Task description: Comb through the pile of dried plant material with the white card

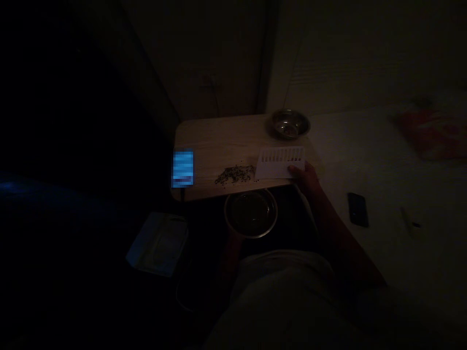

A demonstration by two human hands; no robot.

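In dim light, my right hand [305, 176] grips a flat white piece with a row of slots [279, 169], its thumb on the near right corner. This piece stands at the right end of a spread heap of small dark grains [235, 174] on a wooden tabletop [219, 136]. Just below the table's near edge, a round metal bowl [251, 234] is held by my left hand [235, 241] at its near rim. The left fingers are mostly hidden under the bowl and in shadow. What lies inside the bowl is too dark to make out.
Another metal bowl [291, 125] stands at the table's back right. A lit, pixelated screen [182, 167] is at the left end. A pale box-like container [158, 245] sits lower left. On the pale surface at right lie a dark phone [358, 210] and a reddish bag [430, 133].
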